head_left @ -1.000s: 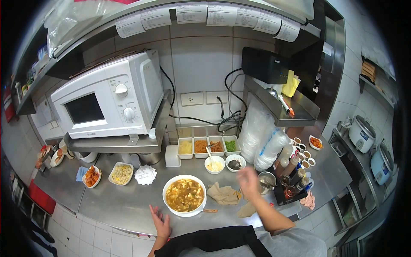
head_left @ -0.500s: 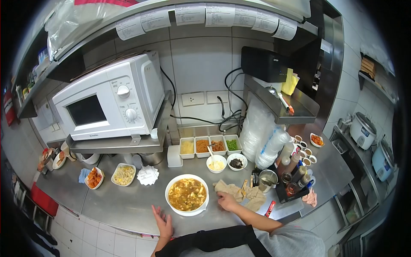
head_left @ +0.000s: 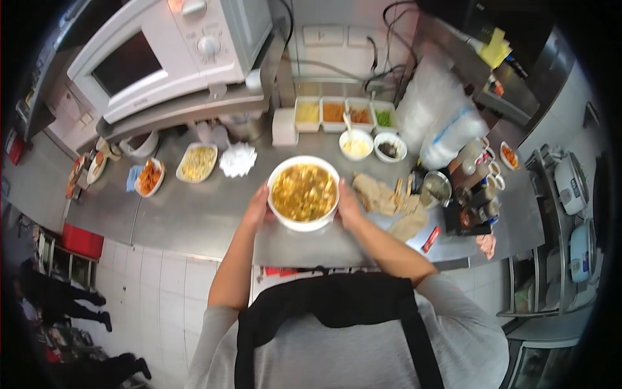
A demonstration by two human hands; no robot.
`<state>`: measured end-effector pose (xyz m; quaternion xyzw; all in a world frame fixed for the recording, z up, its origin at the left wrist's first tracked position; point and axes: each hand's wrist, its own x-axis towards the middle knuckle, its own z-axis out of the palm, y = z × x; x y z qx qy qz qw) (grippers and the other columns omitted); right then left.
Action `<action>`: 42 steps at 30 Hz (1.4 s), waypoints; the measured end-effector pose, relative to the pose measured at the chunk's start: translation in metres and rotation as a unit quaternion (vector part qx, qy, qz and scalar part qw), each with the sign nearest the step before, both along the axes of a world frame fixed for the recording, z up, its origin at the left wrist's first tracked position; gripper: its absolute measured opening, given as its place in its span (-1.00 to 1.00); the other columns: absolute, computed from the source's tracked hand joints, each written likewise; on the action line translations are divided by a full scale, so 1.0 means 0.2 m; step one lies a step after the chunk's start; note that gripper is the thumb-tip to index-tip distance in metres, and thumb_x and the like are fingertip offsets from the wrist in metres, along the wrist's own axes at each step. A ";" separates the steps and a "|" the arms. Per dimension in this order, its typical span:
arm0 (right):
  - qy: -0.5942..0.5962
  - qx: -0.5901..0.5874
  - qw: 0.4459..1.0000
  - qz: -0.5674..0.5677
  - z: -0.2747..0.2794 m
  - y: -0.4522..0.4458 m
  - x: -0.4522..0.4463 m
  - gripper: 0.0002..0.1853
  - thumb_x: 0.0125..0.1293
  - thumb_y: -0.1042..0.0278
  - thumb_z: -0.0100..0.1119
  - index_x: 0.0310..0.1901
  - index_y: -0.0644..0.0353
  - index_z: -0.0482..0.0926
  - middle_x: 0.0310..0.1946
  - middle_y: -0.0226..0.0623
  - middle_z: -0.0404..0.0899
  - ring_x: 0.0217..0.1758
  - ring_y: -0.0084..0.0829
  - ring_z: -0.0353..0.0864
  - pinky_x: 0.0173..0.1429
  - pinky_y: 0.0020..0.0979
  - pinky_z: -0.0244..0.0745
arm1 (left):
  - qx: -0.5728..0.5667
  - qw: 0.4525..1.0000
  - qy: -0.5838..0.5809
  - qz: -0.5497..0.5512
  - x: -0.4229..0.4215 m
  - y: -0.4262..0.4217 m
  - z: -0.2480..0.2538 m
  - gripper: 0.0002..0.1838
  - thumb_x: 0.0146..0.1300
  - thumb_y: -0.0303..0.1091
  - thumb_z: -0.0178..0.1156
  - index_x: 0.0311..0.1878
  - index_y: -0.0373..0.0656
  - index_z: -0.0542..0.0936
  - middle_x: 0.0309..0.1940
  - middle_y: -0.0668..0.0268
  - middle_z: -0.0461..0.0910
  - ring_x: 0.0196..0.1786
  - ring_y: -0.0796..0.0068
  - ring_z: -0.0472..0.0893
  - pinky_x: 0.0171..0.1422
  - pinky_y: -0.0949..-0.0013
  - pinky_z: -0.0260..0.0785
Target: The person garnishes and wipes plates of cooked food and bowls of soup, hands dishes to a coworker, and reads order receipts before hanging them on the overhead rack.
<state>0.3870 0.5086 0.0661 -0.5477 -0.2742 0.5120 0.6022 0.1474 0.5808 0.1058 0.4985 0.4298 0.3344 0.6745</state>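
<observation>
A white bowl of thick brown soup with pale and yellow pieces is in the middle of the steel counter. My left hand grips its left side, and my right hand grips the right side. Both sets of fingers are partly hidden behind the bowl. Whether its base touches the counter I cannot tell. Right of my right hand lies a crumpled beige cloth. Behind the bowl are a small bowl of chopped pale food with a spoon and another of dark food.
A microwave stands on a raised shelf at left. Below it are dishes of orange food and yellowish food. Sauce bottles crowd a black tray at right, near a metal cup. Other people's dark-clothed legs show at lower left.
My hands have come in from beside the bowl and closed on its two sides. My right hand has left the cloth. The camera view has tilted down.
</observation>
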 end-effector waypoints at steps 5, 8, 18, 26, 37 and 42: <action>-0.028 -0.023 0.999 -0.020 0.21 -0.09 -0.04 -0.42 0.45 -0.06 -0.32 0.07 0.35 0.45 0.03 -0.16 0.50 0.06 -0.42 0.44 0.15 -0.41 0.29 | -0.013 0.999 0.040 0.005 -0.01 -0.12 0.09 -0.42 0.38 0.13 -0.23 0.40 0.17 0.12 0.17 0.29 0.37 0.08 0.35 0.48 -0.11 0.30 0.50; 0.007 -0.029 0.999 -0.026 0.21 -0.15 -0.02 -0.43 0.45 -0.06 -0.32 0.06 0.32 0.45 0.03 -0.16 0.50 0.06 -0.41 0.44 0.15 -0.41 0.29 | 0.007 0.997 0.070 0.013 0.01 -0.20 0.16 -0.39 0.36 0.17 -0.22 0.40 0.15 0.12 0.21 0.29 0.33 0.13 0.32 0.45 -0.07 0.22 0.49; -0.027 0.091 0.996 0.007 0.46 -0.83 0.33 -0.52 0.45 0.02 -0.28 0.05 0.29 0.42 -0.04 -0.20 0.49 0.03 -0.45 0.42 0.15 -0.42 0.29 | 0.028 0.999 0.024 -0.040 0.32 -0.88 0.50 -0.36 0.36 0.18 -0.22 0.38 0.06 0.03 0.30 0.17 0.18 0.22 0.20 0.39 -0.02 0.10 0.51; -0.029 0.045 0.997 -0.050 0.60 -1.73 0.94 -0.55 0.46 0.03 -0.28 0.08 0.24 0.40 -0.09 -0.26 0.51 -0.01 -0.50 0.43 0.13 -0.44 0.29 | 0.001 0.992 -0.021 -0.123 0.97 -1.58 0.54 -0.35 0.37 0.14 -0.20 0.38 0.01 -0.03 0.27 0.15 0.19 0.22 0.19 0.40 -0.03 0.09 0.54; -0.031 -0.067 0.956 -0.283 0.51 -2.68 1.89 -0.43 0.42 -0.11 -0.26 0.11 0.28 0.41 -0.04 -0.18 0.51 0.07 -0.42 0.43 0.24 -0.38 0.23 | -0.086 0.939 -0.012 -0.334 2.20 -2.10 0.33 -0.51 0.41 0.00 -0.19 0.35 0.20 0.06 0.15 0.28 0.31 0.05 0.39 0.43 -0.16 0.21 0.50; -0.062 -0.076 0.925 -0.366 0.42 -2.83 2.35 -0.38 0.39 -0.16 -0.22 0.10 0.32 0.42 -0.01 -0.18 0.51 0.04 -0.41 0.45 0.16 -0.40 0.30 | -0.074 0.921 -0.019 -0.381 2.81 -2.18 0.24 -0.54 0.43 -0.05 -0.20 0.35 0.22 0.07 0.16 0.28 0.30 0.05 0.40 0.41 -0.14 0.16 0.47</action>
